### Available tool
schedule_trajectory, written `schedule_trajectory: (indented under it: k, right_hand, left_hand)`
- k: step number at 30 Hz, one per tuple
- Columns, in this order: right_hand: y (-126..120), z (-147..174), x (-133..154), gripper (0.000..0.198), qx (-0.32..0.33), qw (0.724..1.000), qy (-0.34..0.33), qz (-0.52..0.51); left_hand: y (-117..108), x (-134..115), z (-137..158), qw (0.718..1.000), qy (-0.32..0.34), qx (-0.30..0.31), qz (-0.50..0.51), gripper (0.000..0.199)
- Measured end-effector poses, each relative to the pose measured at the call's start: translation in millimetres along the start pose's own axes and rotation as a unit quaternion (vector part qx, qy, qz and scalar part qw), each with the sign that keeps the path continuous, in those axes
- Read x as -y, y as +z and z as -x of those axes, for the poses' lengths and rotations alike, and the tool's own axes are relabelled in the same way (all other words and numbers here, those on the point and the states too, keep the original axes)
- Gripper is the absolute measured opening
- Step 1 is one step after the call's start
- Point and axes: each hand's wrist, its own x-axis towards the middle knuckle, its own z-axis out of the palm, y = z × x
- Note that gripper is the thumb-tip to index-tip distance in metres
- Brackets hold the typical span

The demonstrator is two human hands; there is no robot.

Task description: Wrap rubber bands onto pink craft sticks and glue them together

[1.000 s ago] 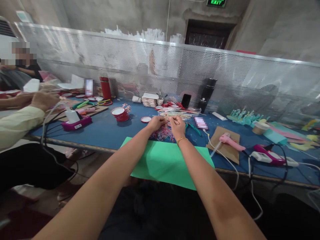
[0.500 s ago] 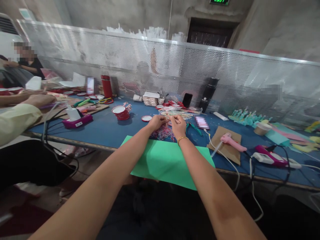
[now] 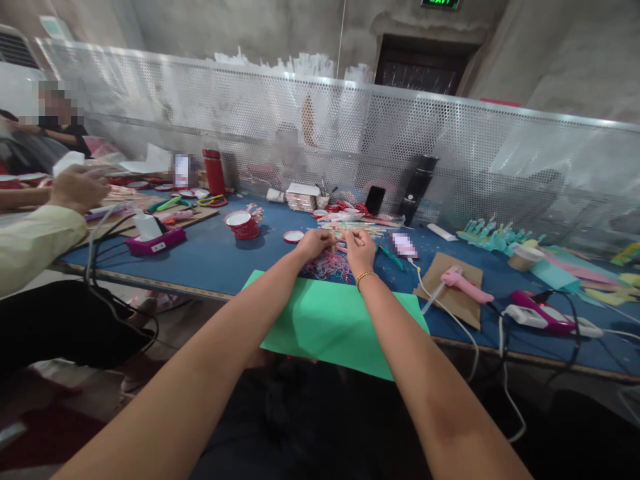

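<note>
My left hand (image 3: 316,245) is closed in a pinch, with a small pale pink strip (image 3: 334,239) showing at its fingertips. Just to the right, my right hand (image 3: 361,252) is also pinched, a gold bracelet (image 3: 367,276) at its wrist; whatever its fingers hold is too small to make out. A narrow gap separates the two hands. Beneath them lies a tangle of pink, blue and purple threads (image 3: 330,267). A bright green sheet (image 3: 320,320) hangs over the table's front edge under my forearms.
On the blue table (image 3: 200,257) stand a red tub (image 3: 243,227), a red bottle (image 3: 213,172) and a black flask (image 3: 419,190). Teal pliers (image 3: 393,259), a pink glue gun (image 3: 465,285) on cardboard and power strips lie around. A co-worker's hand (image 3: 80,188) is at left.
My hands have drawn slightly apart, the right shifting a little to the right, and the pink strip shows more clearly. The co-worker's hand at left has risen.
</note>
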Motion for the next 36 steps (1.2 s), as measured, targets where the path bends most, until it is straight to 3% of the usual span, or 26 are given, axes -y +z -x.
schedule_trajectory:
  k: [15, 20, 36]
  right_hand:
    - [0, 2, 5, 0.025, -0.017, 0.999, 0.011, -0.029]
    - [2, 2, 1, 0.026, 0.008, 1.000, -0.002, -0.010]
    - [1, -1, -6, 0.028, -0.003, 1.000, -0.009, 0.019]
  left_hand:
    - [1, -1, 0, 1.000, -0.008, -0.005, 0.001, 0.044]
    - [1, 1, 1, 1.000, 0.006, -0.003, 0.009, 0.046]
    - [0, 0, 1, 1.000, 0.003, -0.009, -0.014, 0.045]
